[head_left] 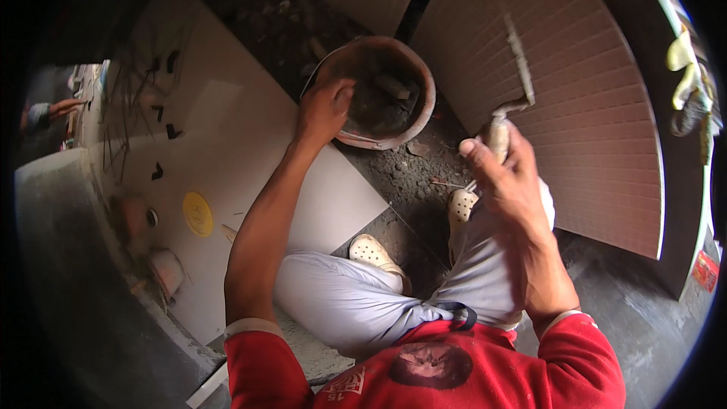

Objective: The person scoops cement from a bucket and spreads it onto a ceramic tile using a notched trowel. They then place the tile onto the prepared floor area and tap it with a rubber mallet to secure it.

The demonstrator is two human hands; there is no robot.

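Observation:
A round bucket (pixel 422 123) with a pale, mortar-smeared rim stands ahead of me, holding dark grey wet mortar (pixel 379 115) and a block-like lump. At its near left rim is my left hand (pixel 326 111), closed, its fingers curled over the edge and partly hidden. My right hand (pixel 509 174) is wrapped round the crusted handle of a trowel (pixel 497 136), above my right knee. The trowel's bent neck rises to a blade seen nearly edge-on, coated with pale mortar. Behind the blade leans a large tile (pixel 583 129) with a ribbed back.
A big light tile (pixel 227 151) lies at left, bearing black clips (pixel 173 132), a yellow disc (pixel 198 214) and thin wires. Loose dirt (pixel 413 170) covers the ground between the tiles. My clog-shod feet (pixel 372 252) are close by. Gloves (pixel 684 68) hang at far right; another person's arm (pixel 67 107) shows at far left.

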